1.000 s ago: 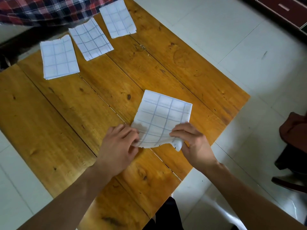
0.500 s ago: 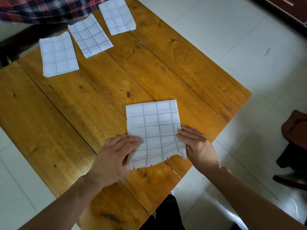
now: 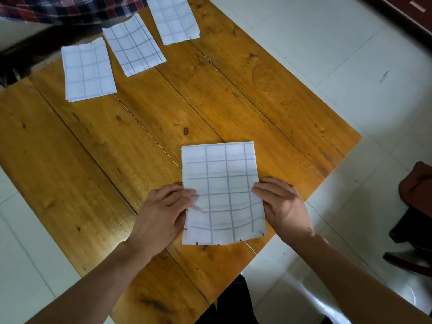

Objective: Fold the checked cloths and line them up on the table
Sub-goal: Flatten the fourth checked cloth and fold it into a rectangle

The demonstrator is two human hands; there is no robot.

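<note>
A folded white checked cloth [image 3: 222, 190] lies flat near the front right corner of the wooden table [image 3: 117, 160]. My left hand [image 3: 161, 216] rests at its left edge with the fingertips on the cloth. My right hand [image 3: 282, 206] lies along its right edge, fingers touching it. Three folded checked cloths sit in a slanting row at the far left: the left cloth [image 3: 88, 70], the middle cloth [image 3: 133, 46] and the right cloth [image 3: 174, 18].
A red and dark plaid fabric [image 3: 70, 8] lies beyond the table's far edge. White tiled floor [image 3: 327, 54] surrounds the table. A dark brown chair [image 3: 413, 218] stands at the right. The table's right corner [image 3: 357, 136] juts toward the floor.
The cloth went from a tilted piece with a lifted near corner to a narrower rectangle lying flat and squared. Both hands moved from its near corners to its sides.
</note>
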